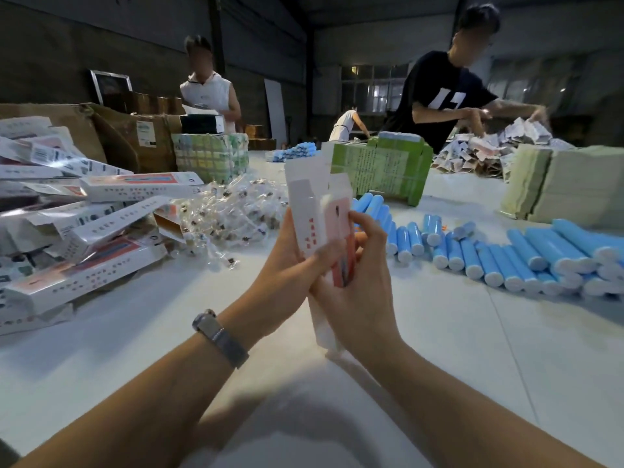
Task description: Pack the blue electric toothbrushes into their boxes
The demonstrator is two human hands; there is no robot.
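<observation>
Both hands, the left hand (287,261) and the right hand (351,285), held an upright box (314,214) over bare white table (439,349), which lay open in front and to the near right. A heap of packed boxes (84,231) and a tangle of clear plastic packets (233,214) blocked the left side. To the right, rows of blue toothbrush handles (526,255) closed off the table, with green paper stacks (385,170) behind them.

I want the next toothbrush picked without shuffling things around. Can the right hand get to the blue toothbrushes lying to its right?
Probably yes: the blue toothbrushes lie uncovered with bare table between, but the right hand now holds the box.
</observation>
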